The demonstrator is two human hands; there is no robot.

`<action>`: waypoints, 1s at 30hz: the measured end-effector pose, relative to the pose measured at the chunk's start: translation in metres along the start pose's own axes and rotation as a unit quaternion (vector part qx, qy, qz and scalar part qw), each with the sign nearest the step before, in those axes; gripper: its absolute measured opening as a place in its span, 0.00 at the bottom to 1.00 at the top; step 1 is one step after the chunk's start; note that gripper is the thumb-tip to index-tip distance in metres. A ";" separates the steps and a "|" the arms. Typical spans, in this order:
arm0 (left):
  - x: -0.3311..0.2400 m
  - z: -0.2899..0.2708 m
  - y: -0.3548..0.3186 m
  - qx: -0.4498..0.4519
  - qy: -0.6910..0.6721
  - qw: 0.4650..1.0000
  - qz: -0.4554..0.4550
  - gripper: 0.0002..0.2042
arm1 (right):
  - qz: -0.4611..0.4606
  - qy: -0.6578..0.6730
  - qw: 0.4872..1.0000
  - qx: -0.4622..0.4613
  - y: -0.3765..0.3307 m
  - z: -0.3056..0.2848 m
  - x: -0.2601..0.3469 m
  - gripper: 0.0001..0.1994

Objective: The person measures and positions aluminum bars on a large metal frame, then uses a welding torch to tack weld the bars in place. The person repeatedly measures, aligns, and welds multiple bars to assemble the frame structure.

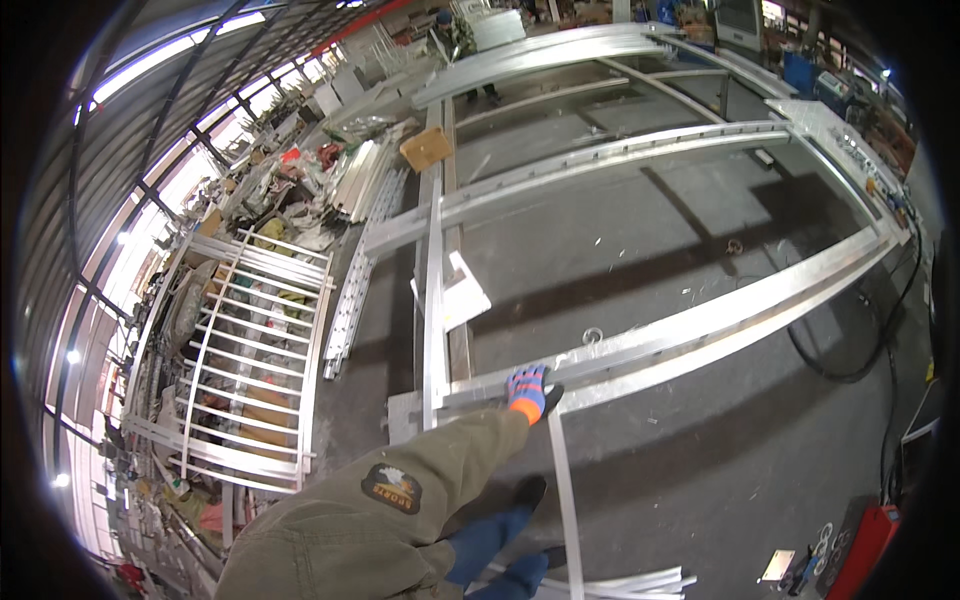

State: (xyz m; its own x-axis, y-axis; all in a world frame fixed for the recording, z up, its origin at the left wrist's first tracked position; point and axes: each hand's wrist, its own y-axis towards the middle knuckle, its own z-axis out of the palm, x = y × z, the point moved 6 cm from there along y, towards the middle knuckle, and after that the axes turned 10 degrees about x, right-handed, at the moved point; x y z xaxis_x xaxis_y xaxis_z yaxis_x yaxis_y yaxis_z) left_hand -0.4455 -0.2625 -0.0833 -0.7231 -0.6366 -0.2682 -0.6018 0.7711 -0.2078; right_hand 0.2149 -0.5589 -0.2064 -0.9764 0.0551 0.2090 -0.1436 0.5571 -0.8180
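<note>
My left hand (527, 391), in a blue and orange glove with dark fingertips, is at the near side of a large silver metal frame. Its fingers lie over a long aluminium beam (690, 345), close to the beam's left end, and the thumb sits lower on the right. The fingertips are partly hidden. Just beyond runs a parallel silver rail (640, 340), which meets an upright-running bar (434, 300) at the frame's left corner. A white sheet (466, 294) hangs by that bar. My right hand does not show.
Left of the frame lies a white slatted rack (250, 345) beside heaped scrap. A cardboard box (426, 149) rests at the frame's far left. A black hose (850, 378) loops at right, near a red machine (865, 550). Another person (455, 38) stands far back.
</note>
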 end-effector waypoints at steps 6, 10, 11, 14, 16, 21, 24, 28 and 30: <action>-0.010 -0.009 0.000 0.066 0.044 0.997 -0.018 0.37 | 0.032 0.037 0.998 0.028 0.000 -0.008 -0.001 0.17; -0.015 -0.010 0.000 0.075 0.053 0.996 -0.005 0.34 | 0.052 -0.008 0.995 0.086 0.000 0.010 0.008 0.21; -0.014 -0.008 0.001 0.081 0.057 0.995 -0.015 0.34 | 0.058 -0.019 0.993 0.103 0.000 0.010 0.004 0.22; -0.010 -0.002 0.001 0.067 0.041 0.997 -0.015 0.35 | 0.007 -0.002 1.000 0.010 -0.002 -0.007 -0.001 0.21; -0.009 0.000 0.002 0.039 0.019 0.999 -0.019 0.35 | -0.024 0.002 0.999 -0.044 -0.001 -0.022 -0.006 0.23; -0.015 -0.005 0.001 0.012 -0.004 1.000 0.023 0.34 | 0.026 0.165 0.976 0.141 0.002 0.013 0.010 0.19; -0.018 -0.010 -0.001 0.032 0.016 0.999 0.030 0.34 | 0.077 0.078 0.989 0.100 -0.006 0.013 0.012 0.23; -0.022 -0.016 -0.002 0.003 0.020 0.999 0.038 0.33 | 0.039 0.061 0.997 0.006 -0.011 -0.023 -0.008 0.22; -0.023 -0.013 -0.001 0.008 0.020 0.999 0.032 0.32 | 0.006 0.096 0.995 -0.024 -0.009 -0.038 -0.013 0.19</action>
State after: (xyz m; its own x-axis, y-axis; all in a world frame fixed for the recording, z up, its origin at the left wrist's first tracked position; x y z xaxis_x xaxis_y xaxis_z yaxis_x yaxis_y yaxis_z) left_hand -0.4327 -0.2493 -0.0645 -0.7723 -0.5864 -0.2443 -0.5495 0.8096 -0.2065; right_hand 0.2352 -0.5333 -0.1813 -0.9281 0.2167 0.3027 -0.1206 0.5942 -0.7952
